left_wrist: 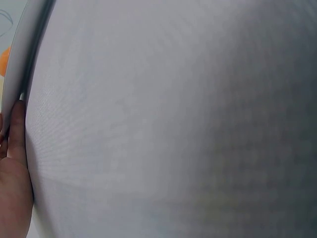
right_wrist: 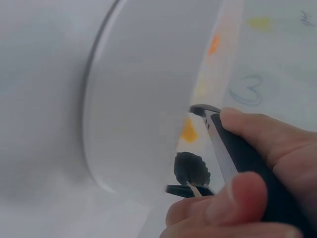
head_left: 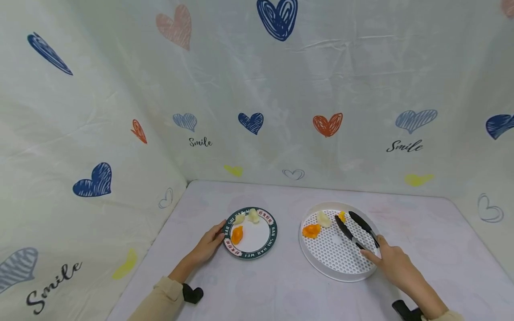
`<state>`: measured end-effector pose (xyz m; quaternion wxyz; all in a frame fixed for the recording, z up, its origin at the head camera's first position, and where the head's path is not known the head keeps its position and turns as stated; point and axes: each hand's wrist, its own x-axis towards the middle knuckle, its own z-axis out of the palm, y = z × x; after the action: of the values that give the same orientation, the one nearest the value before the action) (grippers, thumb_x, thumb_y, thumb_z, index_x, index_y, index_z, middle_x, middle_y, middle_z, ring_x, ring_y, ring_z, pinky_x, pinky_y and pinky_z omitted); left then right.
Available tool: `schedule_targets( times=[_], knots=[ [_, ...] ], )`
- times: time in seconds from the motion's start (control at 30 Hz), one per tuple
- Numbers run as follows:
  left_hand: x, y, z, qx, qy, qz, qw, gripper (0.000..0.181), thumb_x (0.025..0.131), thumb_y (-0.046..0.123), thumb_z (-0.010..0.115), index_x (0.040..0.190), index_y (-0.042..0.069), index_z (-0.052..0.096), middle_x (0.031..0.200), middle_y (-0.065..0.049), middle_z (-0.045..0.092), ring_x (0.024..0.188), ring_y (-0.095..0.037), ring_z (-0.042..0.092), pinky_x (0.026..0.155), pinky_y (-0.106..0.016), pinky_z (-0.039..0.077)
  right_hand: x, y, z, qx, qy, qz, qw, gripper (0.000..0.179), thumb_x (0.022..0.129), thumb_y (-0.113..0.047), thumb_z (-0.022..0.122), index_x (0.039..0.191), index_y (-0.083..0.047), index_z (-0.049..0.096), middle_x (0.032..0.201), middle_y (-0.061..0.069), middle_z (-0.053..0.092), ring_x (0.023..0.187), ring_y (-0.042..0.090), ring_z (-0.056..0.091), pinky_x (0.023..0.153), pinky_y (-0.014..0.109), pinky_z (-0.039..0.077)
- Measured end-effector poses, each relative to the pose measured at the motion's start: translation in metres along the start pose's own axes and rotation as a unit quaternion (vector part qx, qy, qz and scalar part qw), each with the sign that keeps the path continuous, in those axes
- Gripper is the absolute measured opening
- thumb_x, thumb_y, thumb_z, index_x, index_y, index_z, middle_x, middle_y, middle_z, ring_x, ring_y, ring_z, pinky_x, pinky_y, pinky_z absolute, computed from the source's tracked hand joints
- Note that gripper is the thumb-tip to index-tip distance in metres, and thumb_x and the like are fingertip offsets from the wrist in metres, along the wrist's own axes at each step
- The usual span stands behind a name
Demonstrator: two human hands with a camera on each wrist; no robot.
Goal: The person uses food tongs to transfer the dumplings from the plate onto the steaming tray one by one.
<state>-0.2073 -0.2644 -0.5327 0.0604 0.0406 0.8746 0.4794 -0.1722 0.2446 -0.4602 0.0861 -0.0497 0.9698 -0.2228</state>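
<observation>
My left hand [head_left: 209, 244] holds the left rim of a round plate [head_left: 275, 232] with a green, lettered border; a finger [left_wrist: 18, 130] lies beneath the rim in the left wrist view. On that plate are an orange piece [head_left: 237, 235] and two pale pieces, one of them near the top [head_left: 253, 216]. Black-tipped tongs [head_left: 348, 232] are gripped in my right hand [head_left: 395, 264]. Their tips are spread about a small yellow-orange piece [head_left: 342, 216] on a round white perforated tray [head_left: 341, 261]. A larger orange piece [head_left: 311, 231] and a pale piece [head_left: 323, 219] lie left of the tongs.
The plate and tray stand apart on a table with a pale cloth [head_left: 281, 285]. The tray has a raised side wall [right_wrist: 143, 99]. Behind and to the left hangs a pale curtain [head_left: 225, 80] printed with hearts and lettering.
</observation>
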Motion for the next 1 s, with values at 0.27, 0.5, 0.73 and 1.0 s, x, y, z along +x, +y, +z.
schedule_targets(
  times=[0.27,0.5,0.73,1.0],
  knots=[
    [0.001,0.000,-0.001,-0.003,0.002,-0.002,1.0000,0.053,0.106,0.012,0.046,0.156,0.005,0.029,0.159,-0.018,0.030,0.147,-0.037,0.026,0.117,-0.051,0.024,-0.004,-0.026,-0.004,0.081,-0.004,-0.007,0.9967,0.089,0.100,-0.045,0.057,0.143,0.025,0.021,0.072,0.020,0.059,0.045,0.017,0.051,0.042,0.031,0.048],
    [0.000,-0.001,-0.001,-0.002,0.001,0.004,1.0000,0.053,0.106,0.012,0.047,0.156,0.003,0.030,0.158,-0.020,0.032,0.146,-0.038,0.027,0.117,-0.052,0.023,-0.005,-0.049,0.004,0.138,-0.015,-0.024,0.9901,0.088,0.098,-0.044,0.060,0.146,0.020,0.023,0.088,0.029,0.063,0.040,0.018,0.050,0.039,0.031,0.047],
    [0.000,-0.001,-0.002,-0.005,0.003,0.005,1.0000,0.053,0.106,0.011,0.047,0.156,0.003,0.030,0.158,-0.020,0.032,0.146,-0.038,0.027,0.117,-0.052,0.024,-0.001,-0.083,0.019,0.165,-0.023,-0.047,0.9849,0.087,0.096,-0.044,0.064,0.146,0.017,0.030,0.067,0.010,0.057,0.042,0.016,0.052,0.039,0.027,0.044],
    [0.001,-0.003,-0.001,-0.003,0.004,0.006,1.0000,0.052,0.106,0.012,0.047,0.155,0.003,0.031,0.158,-0.020,0.033,0.146,-0.038,0.028,0.117,-0.053,0.024,0.003,-0.118,0.036,0.179,-0.038,-0.063,0.9811,0.082,0.094,-0.046,0.065,0.150,0.006,0.036,0.058,0.001,0.041,0.041,0.012,0.045,0.038,0.024,0.040]
  ],
)
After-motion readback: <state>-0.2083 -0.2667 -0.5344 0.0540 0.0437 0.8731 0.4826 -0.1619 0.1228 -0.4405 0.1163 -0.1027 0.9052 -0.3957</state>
